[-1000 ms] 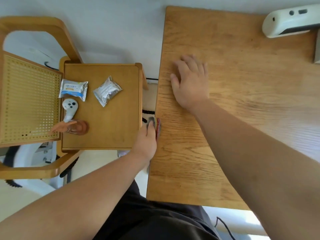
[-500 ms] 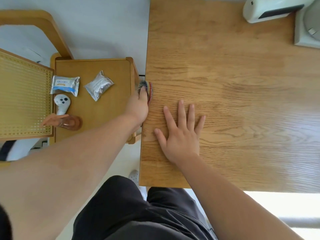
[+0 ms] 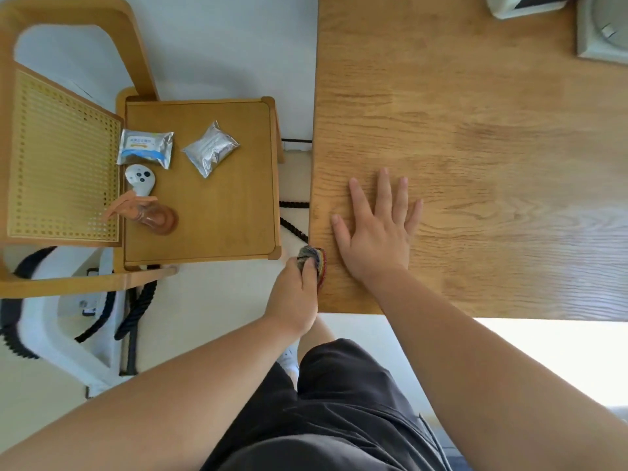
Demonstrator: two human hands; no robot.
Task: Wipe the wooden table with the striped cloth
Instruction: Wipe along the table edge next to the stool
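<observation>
At the far left stands a chair (image 3: 64,154) with a cane back. On its wooden seat (image 3: 221,215) lie a blue-and-white wipes packet (image 3: 145,147), a white controller (image 3: 140,178) just below it, a brown spray bottle (image 3: 153,214) on its side and a silver foil pouch (image 3: 210,149). Black cables (image 3: 294,222) run over the floor between the seat and the table.

The left hand (image 3: 294,294) reaches up from below beside the table's left edge. Its grip is closed, with the fingers curled round the striped cloth (image 3: 317,263). The cloth is bunched into a narrow wad and pressed against the left edge of the wooden table (image 3: 475,147), near that table's near-left corner. Its long axis runs along the edge, from near to far. The free end pokes out past the fingertips, pointing away from the person, and a reddish stripe shows on the side that meets the wood.

Just right of the cloth, the right hand (image 3: 377,229) lies palm down on the table. Its fingers are straight and spread, pointing away from the person, and its grip holds nothing.

At the table's far right are a white device (image 3: 520,6) and a grey object (image 3: 601,32), both cut off by the frame. Dark shorts (image 3: 339,402) fill the bottom.
</observation>
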